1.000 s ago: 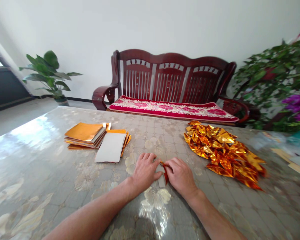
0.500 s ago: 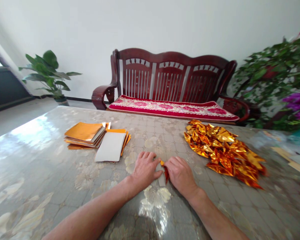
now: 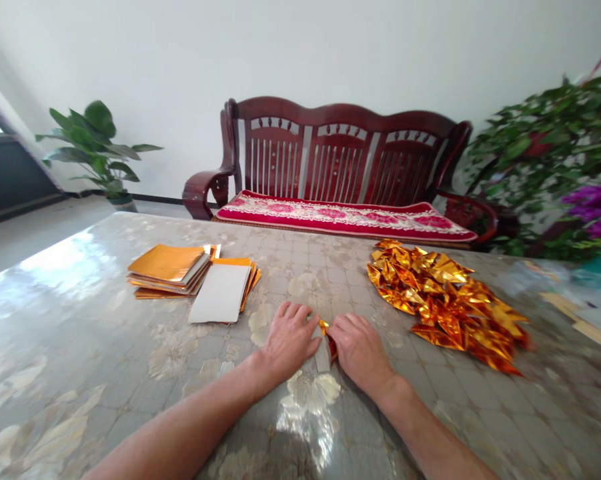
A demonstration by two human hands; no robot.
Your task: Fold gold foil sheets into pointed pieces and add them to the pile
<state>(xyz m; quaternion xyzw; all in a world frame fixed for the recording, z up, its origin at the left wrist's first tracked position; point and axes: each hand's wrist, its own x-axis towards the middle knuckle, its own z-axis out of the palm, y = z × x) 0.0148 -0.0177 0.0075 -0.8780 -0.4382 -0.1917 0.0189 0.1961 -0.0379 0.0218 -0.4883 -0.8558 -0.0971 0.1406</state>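
My left hand (image 3: 289, 340) and my right hand (image 3: 361, 351) press side by side on a small folded gold foil sheet (image 3: 325, 347) lying on the patterned table (image 3: 105, 360). The sheet shows a white back and an orange-gold edge between my fingers; both hands have their fingers curled down onto it. A heap of folded gold foil pieces (image 3: 445, 303) lies to the right of my right hand. Two stacks of unfolded gold sheets (image 3: 167, 270) sit to the left, the nearer stack (image 3: 223, 293) with a white side up.
A dark red wooden bench (image 3: 340, 170) with a red cushion stands behind the table. Potted plants stand at the far left (image 3: 97, 150) and the right (image 3: 550, 153). Flat items (image 3: 580, 313) lie at the table's right edge.
Both hands have stayed on the foil sheet and slid very slightly away from me along it. Nothing else has moved.
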